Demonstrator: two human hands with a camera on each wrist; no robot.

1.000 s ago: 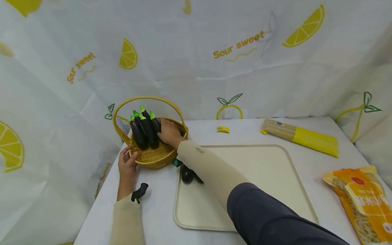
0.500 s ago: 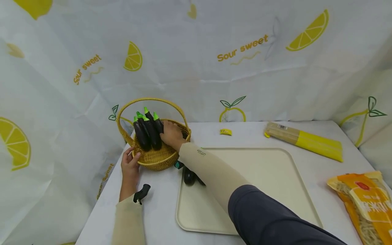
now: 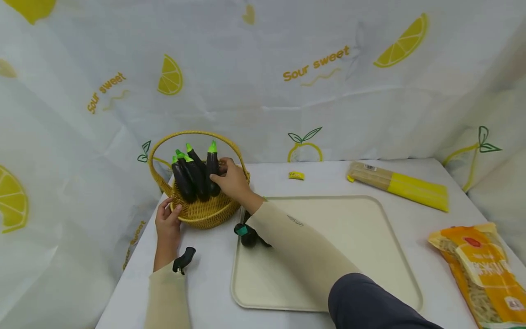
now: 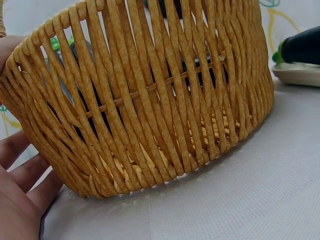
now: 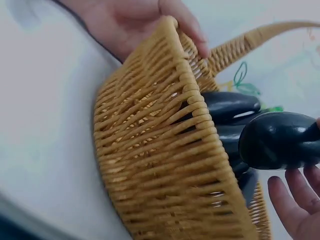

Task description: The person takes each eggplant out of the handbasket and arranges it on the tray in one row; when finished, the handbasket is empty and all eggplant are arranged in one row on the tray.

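Observation:
A yellow wicker basket (image 3: 205,217) with a tall arched handle stands at the left, with several dark eggplants (image 3: 193,178) with green stems leaning inside. My right hand (image 3: 235,183) pinches one eggplant (image 3: 212,171) over the basket, holding it upright beside the others. In the right wrist view that eggplant (image 5: 275,140) hangs past the rim, its rounded end toward the camera. My left hand (image 3: 167,224) grips the basket's near left rim, thumb on the front. The left wrist view has the woven wall (image 4: 150,100) up close, with the left fingers (image 4: 30,175) beside it.
A beige tray (image 3: 328,256) lies right of the basket, with dark eggplants (image 3: 249,238) at its left edge, partly behind my right sleeve. Farther back are a small yellow packet (image 3: 296,175) and a long noodle pack (image 3: 398,185). An orange noodle bag (image 3: 478,274) lies at the right.
My right hand has turned one eggplant upright and drawn it slightly away from the bunch; its wrist has shifted right. The left hand keeps its grip on the rim.

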